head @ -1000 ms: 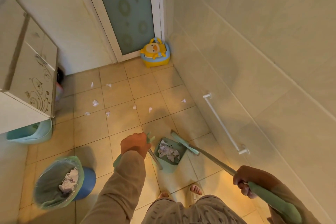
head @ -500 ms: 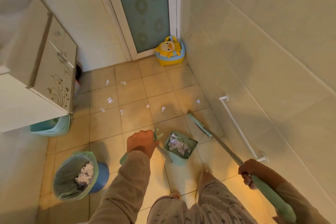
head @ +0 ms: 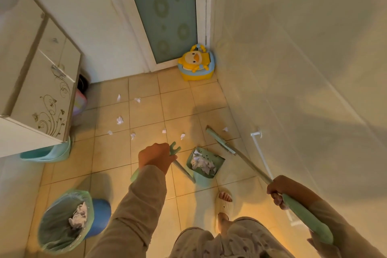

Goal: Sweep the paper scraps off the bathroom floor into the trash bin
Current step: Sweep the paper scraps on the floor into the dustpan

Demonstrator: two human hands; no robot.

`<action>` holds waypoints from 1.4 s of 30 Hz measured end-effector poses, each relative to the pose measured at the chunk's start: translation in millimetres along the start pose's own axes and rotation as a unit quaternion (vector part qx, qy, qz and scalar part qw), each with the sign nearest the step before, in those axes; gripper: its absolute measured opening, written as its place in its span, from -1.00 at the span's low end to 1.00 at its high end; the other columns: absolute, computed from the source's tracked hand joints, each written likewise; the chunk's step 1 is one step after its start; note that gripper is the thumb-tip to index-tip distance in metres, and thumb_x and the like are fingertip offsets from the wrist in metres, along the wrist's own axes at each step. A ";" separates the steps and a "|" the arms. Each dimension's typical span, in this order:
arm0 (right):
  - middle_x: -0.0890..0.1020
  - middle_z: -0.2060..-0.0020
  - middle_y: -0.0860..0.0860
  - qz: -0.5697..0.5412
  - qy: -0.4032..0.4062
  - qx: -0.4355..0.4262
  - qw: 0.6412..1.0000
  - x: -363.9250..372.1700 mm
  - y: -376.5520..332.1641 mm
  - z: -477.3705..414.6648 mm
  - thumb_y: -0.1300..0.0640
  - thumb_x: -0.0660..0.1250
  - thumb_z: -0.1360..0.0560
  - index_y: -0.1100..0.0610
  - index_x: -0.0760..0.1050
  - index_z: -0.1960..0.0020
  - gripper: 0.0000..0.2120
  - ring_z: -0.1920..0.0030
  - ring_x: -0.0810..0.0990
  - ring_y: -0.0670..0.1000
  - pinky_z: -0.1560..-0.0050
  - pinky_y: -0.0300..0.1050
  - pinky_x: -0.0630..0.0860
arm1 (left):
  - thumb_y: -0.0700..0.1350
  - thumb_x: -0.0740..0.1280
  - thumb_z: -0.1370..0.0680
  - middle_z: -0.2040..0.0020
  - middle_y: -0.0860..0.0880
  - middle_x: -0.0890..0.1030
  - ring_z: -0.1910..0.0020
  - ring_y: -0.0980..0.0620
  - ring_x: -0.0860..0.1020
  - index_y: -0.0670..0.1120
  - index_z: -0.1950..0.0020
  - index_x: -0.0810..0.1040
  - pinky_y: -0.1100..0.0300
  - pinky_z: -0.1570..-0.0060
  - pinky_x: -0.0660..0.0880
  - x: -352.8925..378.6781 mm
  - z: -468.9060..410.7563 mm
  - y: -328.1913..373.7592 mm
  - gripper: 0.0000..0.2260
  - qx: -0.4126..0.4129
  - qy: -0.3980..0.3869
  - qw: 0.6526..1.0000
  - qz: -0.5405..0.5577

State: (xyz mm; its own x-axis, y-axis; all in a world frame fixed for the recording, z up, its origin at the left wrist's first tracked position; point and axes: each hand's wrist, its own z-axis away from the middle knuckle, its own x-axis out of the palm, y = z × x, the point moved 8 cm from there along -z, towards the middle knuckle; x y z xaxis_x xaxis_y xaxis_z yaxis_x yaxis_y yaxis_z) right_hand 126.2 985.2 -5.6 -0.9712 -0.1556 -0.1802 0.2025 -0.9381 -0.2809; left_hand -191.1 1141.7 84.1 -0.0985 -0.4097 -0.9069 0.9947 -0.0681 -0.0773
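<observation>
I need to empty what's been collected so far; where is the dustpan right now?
The green plastic dustpan sits on the tiled floor at centre frame, holding white scraps, between the left hand and the green broom head.

Left hand [head: 156, 158] extended forward, fist closed around a handle, sleeve to wrist. Right hand [head: 281, 189] lower right, fingers [head: 277, 200] curled, apparently tight, round a pole.
</observation>
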 end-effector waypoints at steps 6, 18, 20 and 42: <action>0.33 0.79 0.03 0.021 0.022 -0.040 0.999 -35.5 -65.9 -12.9 0.36 0.16 -0.50 0.19 0.30 0.68 -0.44 0.78 0.31 -0.07 0.65 -0.40 0.24 | 0.15 0.19 -0.56 -0.08 -0.03 0.64 -0.07 -0.05 0.60 -0.01 -0.15 0.52 0.18 0.01 0.47 -16.6 -31.8 11.5 -0.69 -0.027 -0.004 0.999 -0.021; 0.36 0.76 0.02 0.049 0.042 -0.047 0.997 -30.6 -158.1 -44.4 0.33 0.12 -0.51 0.20 0.27 0.45 -0.65 0.68 0.34 -0.05 0.55 -0.32 0.27 | 0.11 0.20 -0.58 -0.07 0.00 0.64 -0.07 -0.02 0.61 -0.04 -0.18 0.50 0.17 -0.02 0.51 -20.5 -72.0 11.9 -0.70 -0.012 -0.027 0.999 -0.042; 0.40 0.64 0.05 0.094 0.024 -0.043 0.994 -21.8 -160.3 -44.9 0.31 0.14 -0.52 0.20 0.31 0.46 -0.64 0.53 0.34 -0.01 0.45 -0.24 0.28 | 0.11 0.19 -0.58 -0.07 0.00 0.64 -0.07 -0.01 0.62 -0.04 -0.18 0.50 0.16 -0.02 0.52 -23.7 -76.0 12.6 -0.70 -0.006 -0.024 0.998 -0.052; 0.37 0.75 0.05 -0.125 -0.162 0.068 0.976 -7.5 -79.6 -16.8 0.37 0.09 -0.51 0.20 0.29 0.58 -0.53 0.78 0.38 -0.03 0.71 -0.36 0.35 | 0.10 0.20 -0.58 -0.09 -0.02 0.64 -0.09 -0.03 0.62 -0.06 -0.19 0.51 0.16 -0.04 0.52 -23.0 -64.8 0.2 -0.69 -0.003 -0.021 0.998 -0.058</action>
State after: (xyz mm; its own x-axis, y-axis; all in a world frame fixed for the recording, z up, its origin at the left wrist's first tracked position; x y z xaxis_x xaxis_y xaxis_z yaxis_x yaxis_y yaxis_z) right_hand 119.4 1066.3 2.3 -0.9813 0.0144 0.1918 -0.0432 -0.9883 -0.1464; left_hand -186.7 1210.1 78.1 -0.2147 -0.4372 -0.8734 0.9765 -0.1122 -0.1839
